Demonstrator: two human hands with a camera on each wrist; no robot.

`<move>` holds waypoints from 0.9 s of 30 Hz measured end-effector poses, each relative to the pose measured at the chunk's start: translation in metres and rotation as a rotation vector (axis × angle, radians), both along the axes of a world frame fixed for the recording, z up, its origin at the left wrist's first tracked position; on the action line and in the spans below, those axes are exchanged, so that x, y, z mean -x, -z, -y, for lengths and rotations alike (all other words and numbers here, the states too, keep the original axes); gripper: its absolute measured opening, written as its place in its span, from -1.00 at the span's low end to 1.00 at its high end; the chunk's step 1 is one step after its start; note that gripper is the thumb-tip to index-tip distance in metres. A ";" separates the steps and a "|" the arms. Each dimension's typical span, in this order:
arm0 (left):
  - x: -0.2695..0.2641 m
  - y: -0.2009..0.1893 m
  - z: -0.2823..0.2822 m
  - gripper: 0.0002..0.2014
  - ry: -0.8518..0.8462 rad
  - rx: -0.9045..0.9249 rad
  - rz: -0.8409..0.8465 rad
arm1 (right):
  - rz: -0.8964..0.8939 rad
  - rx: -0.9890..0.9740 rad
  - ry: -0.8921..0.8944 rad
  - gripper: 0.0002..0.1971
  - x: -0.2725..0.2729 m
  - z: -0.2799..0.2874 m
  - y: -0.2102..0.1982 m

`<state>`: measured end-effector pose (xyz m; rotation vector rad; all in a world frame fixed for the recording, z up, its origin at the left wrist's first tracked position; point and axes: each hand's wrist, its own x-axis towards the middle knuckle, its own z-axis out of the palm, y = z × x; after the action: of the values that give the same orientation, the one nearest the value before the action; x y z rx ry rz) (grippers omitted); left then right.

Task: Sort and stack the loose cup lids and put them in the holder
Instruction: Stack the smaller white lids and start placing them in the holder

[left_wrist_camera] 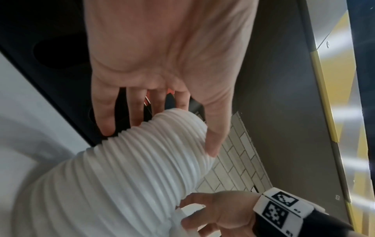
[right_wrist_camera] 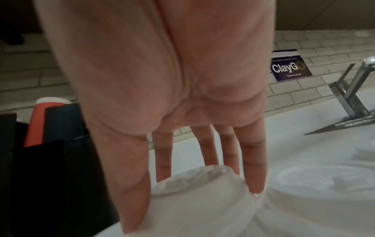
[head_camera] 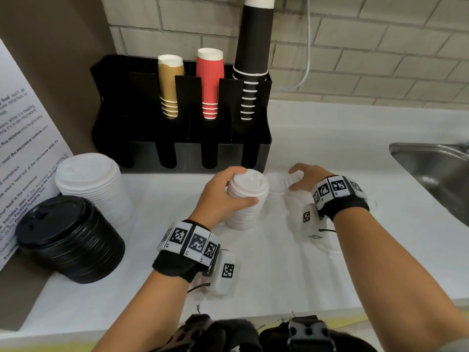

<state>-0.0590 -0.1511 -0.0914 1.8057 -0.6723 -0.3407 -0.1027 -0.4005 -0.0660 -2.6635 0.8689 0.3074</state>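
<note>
My left hand (head_camera: 244, 186) grips the upper part of a tall stack of small white lids (head_camera: 243, 214) standing on the white counter (head_camera: 279, 275). In the left wrist view its fingers and thumb wrap the ribbed small lid stack (left_wrist_camera: 131, 173), left hand (left_wrist_camera: 160, 141). Just to the right, my right hand (head_camera: 291, 180) pinches a single white lid (head_camera: 296, 179) at counter level. The right wrist view shows the thumb and fingers around that lid's dome (right_wrist_camera: 202, 190), right hand (right_wrist_camera: 192, 206). Another loose white lid (head_camera: 276, 184) lies between the hands. The black holder (head_camera: 177, 153) stands behind.
The holder carries tan (head_camera: 170, 85), red (head_camera: 210, 82) and black (head_camera: 251, 59) cup stacks. A wider white lid stack (head_camera: 94, 184) and a black lid stack (head_camera: 68, 237) stand at the left by a wall with a notice. A steel sink (head_camera: 431, 171) lies at the right, with its faucet (right_wrist_camera: 357, 89).
</note>
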 end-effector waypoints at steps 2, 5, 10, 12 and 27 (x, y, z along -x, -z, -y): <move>0.001 0.003 0.001 -0.40 -0.011 0.018 0.007 | 0.049 -0.015 0.019 -0.50 0.003 -0.002 -0.007; 0.001 0.006 0.000 -0.27 -0.051 0.030 -0.028 | 0.259 -0.261 0.045 -0.59 0.013 -0.012 -0.024; 0.001 0.011 0.000 -0.01 -0.096 0.037 -0.063 | 0.475 -0.570 -0.215 -0.65 0.022 -0.050 -0.046; 0.001 0.012 0.000 0.04 -0.099 0.051 -0.071 | 0.473 -0.517 -0.342 -0.61 0.019 -0.063 -0.049; 0.004 0.011 0.000 -0.01 -0.096 0.096 -0.059 | 0.408 -0.287 -0.584 -0.56 0.006 -0.090 -0.043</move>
<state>-0.0631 -0.1514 -0.1023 1.7233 -0.5494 -0.2914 -0.1084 -0.3108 -0.0229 -2.5104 -0.0816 0.0065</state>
